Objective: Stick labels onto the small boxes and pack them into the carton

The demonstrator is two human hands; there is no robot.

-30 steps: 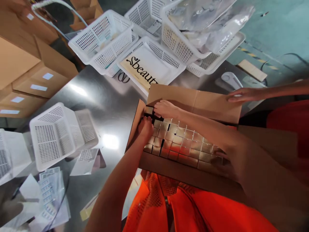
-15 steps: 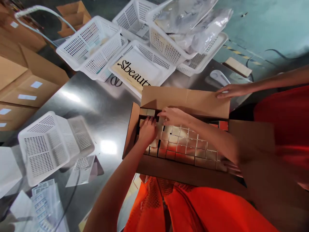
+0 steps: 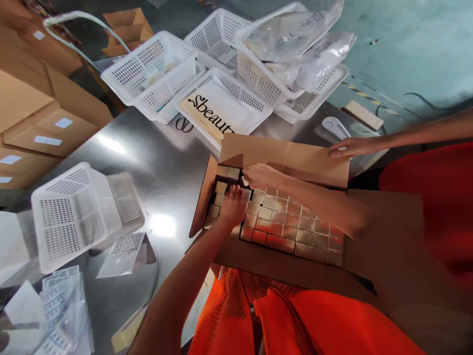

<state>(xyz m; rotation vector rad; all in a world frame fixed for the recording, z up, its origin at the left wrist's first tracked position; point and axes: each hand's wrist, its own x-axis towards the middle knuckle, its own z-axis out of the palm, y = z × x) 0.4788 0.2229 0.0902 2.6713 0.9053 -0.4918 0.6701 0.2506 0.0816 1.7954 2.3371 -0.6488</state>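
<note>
An open cardboard carton [image 3: 284, 157] lies in front of me, packed with rows of small gold boxes [image 3: 291, 222]. My left hand [image 3: 232, 204] rests on top of the boxes near the carton's left end, fingers bent down onto them. My right hand [image 3: 260, 175] reaches across to the far-left corner, its fingertips pinched on one small gold box [image 3: 244, 181] beside a dark gap in the row. Another person's hand [image 3: 351, 146] lies flat on the far right corner of the carton's flap.
White perforated baskets [image 3: 155, 74] crowd the far side of the steel table [image 3: 155, 158]; one holds a "beauty" printed sheet [image 3: 218, 111], others hold plastic bags [image 3: 295, 39]. An overturned basket [image 3: 77, 212] and label sheets [image 3: 59, 301] lie at left. Stacked brown cartons [image 3: 40, 118] stand far left.
My left hand slid slightly toward me over the gold boxes. My right hand drew back a little from the corner. The hand at the carton's near-right corner is gone from view.
</note>
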